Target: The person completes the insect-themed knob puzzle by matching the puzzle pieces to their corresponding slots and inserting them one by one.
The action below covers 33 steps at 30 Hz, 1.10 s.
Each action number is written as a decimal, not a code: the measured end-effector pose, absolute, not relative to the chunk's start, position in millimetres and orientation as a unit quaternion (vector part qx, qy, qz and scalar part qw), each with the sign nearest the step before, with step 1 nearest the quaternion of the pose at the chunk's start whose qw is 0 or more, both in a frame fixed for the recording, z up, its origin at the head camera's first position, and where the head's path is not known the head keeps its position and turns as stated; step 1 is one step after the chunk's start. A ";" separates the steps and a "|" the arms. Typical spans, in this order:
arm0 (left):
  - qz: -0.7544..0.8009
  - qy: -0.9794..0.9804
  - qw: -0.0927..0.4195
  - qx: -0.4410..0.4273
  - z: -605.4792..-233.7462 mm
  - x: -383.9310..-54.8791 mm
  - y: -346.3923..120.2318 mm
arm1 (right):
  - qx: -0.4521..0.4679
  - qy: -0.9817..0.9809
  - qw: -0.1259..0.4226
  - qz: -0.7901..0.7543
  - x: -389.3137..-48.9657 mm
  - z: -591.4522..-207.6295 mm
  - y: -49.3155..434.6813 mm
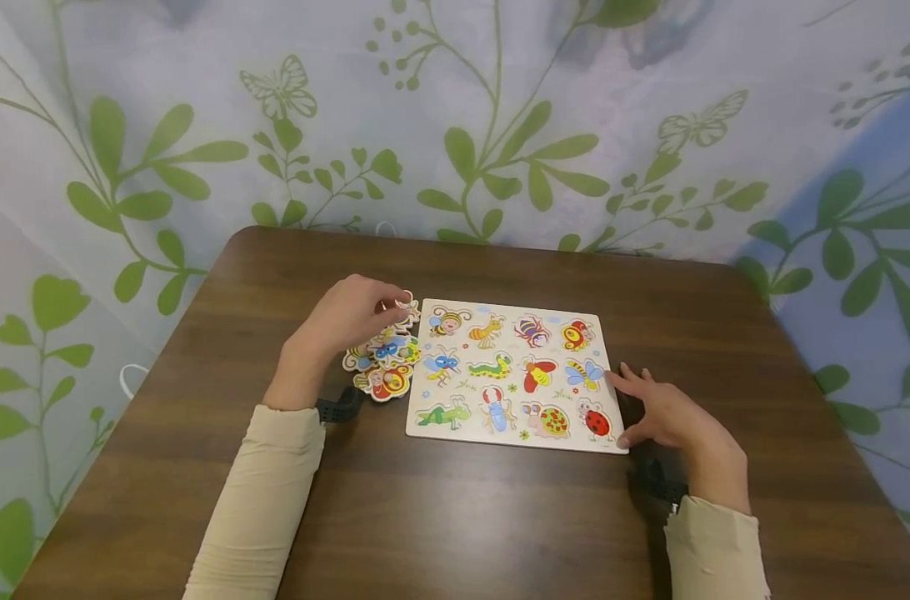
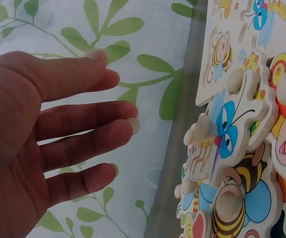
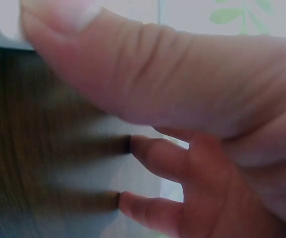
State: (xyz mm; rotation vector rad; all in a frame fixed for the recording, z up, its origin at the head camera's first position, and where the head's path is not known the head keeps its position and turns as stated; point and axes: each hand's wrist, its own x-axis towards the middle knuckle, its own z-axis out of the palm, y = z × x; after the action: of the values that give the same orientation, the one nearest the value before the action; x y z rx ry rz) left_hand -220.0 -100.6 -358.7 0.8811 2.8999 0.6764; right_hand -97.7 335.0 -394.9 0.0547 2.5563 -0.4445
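Observation:
A wooden peg puzzle board (image 1: 526, 400) printed with insect pictures lies flat on the table. Beside its left edge sits a heap of knobbed puzzle pieces, among them a ladybird-like red-and-yellow piece (image 1: 389, 383), a blue mosquito piece (image 2: 226, 126) and a bee piece (image 2: 232, 203). Over this heap is my left hand (image 1: 353, 312), its fingers apart and nothing between them in the left wrist view. My right hand (image 1: 668, 412) rests at the board's right edge, thumb by the near corner and index finger higher up. In the right wrist view other fingertips (image 3: 145, 146) meet the table.
The brown wooden table (image 1: 485, 525) has its far edge against a curtain (image 1: 500, 125) with green leaf and butterfly prints. Each wrist carries a black camera mount, one at the left wrist (image 1: 340, 407) and one at the right wrist (image 1: 661, 483).

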 end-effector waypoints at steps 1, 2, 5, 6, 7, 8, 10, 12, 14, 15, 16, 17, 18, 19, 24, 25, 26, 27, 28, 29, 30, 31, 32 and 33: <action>0.216 0.933 0.025 0.287 -358.7 -220.9 -100.7 | 0.022 0.948 0.271 -0.168 -97.5 -395.3 335.3; 0.215 0.933 0.034 0.287 -358.7 -221.8 -101.3 | 0.026 0.947 0.272 -0.170 -97.4 -395.3 335.4; 0.212 0.931 0.078 0.287 -358.1 -223.0 -104.6 | 0.030 0.946 0.274 -0.174 -96.8 -395.4 336.7; 0.209 0.930 0.098 0.286 -358.2 -223.2 -105.8 | 0.031 0.945 0.274 -0.175 -96.6 -395.2 337.1; 0.205 0.929 0.116 0.284 -358.4 -223.6 -106.8 | 0.030 0.945 0.273 -0.176 -96.4 -394.8 337.5; 0.202 0.928 0.131 0.285 -359.0 -224.0 -107.7 | 0.030 0.945 0.273 -0.178 -96.3 -394.5 337.9; 0.195 0.924 0.151 0.292 -360.7 -225.2 -108.8 | 0.030 0.945 0.271 -0.181 -96.2 -393.7 338.2; 0.187 0.922 0.161 0.297 -363.2 -226.7 -108.8 | 0.031 0.944 0.271 -0.184 -96.3 -393.3 338.3; 0.185 0.922 0.162 0.299 -366.2 -228.2 -108.4 | 0.030 0.944 0.272 -0.185 -96.3 -393.4 338.1; 0.186 0.922 0.162 0.297 -367.4 -228.7 -108.2 | 0.029 0.944 0.272 -0.185 -96.2 -393.1 337.8; 0.186 0.923 0.164 0.294 -368.7 -229.1 -108.0 | 0.029 0.944 0.272 -0.185 -96.0 -393.0 337.7; 0.185 0.924 0.163 0.292 -370.0 -229.5 -107.8 | 0.028 0.944 0.272 -0.184 -95.9 -393.1 337.6; 0.184 0.925 0.163 0.289 -371.3 -229.9 -107.8 | 0.027 0.944 0.271 -0.184 -95.8 -393.4 337.6; 0.183 0.926 0.163 0.286 -372.4 -230.0 -107.8 | 0.028 0.944 0.272 -0.185 -95.7 -393.4 337.5; 0.187 0.928 0.160 0.279 -378.4 -230.9 -108.1 | 0.029 0.943 0.274 -0.189 -95.4 -394.0 338.3; 0.191 0.927 0.161 0.279 -379.4 -231.1 -108.1 | 0.027 0.943 0.273 -0.187 -95.3 -394.0 338.5; 0.195 0.926 0.161 0.280 -380.6 -231.4 -108.0 | 0.025 0.943 0.273 -0.186 -95.4 -394.0 338.9; 0.199 0.925 0.161 0.282 -381.3 -231.5 -107.9 | 0.024 0.943 0.274 -0.186 -95.6 -394.1 339.1; 0.202 0.923 0.162 0.283 -382.0 -231.7 -107.8 | 0.023 0.944 0.274 -0.185 -95.7 -394.2 339.5; 0.205 0.923 0.162 0.284 -382.8 -231.9 -107.8 | 0.022 0.944 0.274 -0.185 -96.0 -394.0 339.6; 0.207 0.922 0.161 0.286 -383.6 -232.2 -107.9 | 0.022 0.943 0.275 -0.184 -96.4 -393.8 339.8; 0.209 0.921 0.160 0.287 -384.3 -232.3 -108.1 | 0.023 0.943 0.276 -0.184 -96.7 -393.4 339.6; 0.210 0.921 0.158 0.288 -384.8 -232.5 -108.4 | 0.024 0.943 0.277 -0.186 -97.0 -392.9 339.4; 0.212 0.920 0.158 0.288 -385.2 -232.5 -108.7 | 0.025 0.942 0.278 -0.187 -97.3 -392.4 339.0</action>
State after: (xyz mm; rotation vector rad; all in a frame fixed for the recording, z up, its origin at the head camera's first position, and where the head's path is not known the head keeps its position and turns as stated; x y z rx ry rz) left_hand -232.5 -108.7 -385.2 0.8245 2.6328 0.6054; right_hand -97.3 339.0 -392.4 0.0663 2.5280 -0.5028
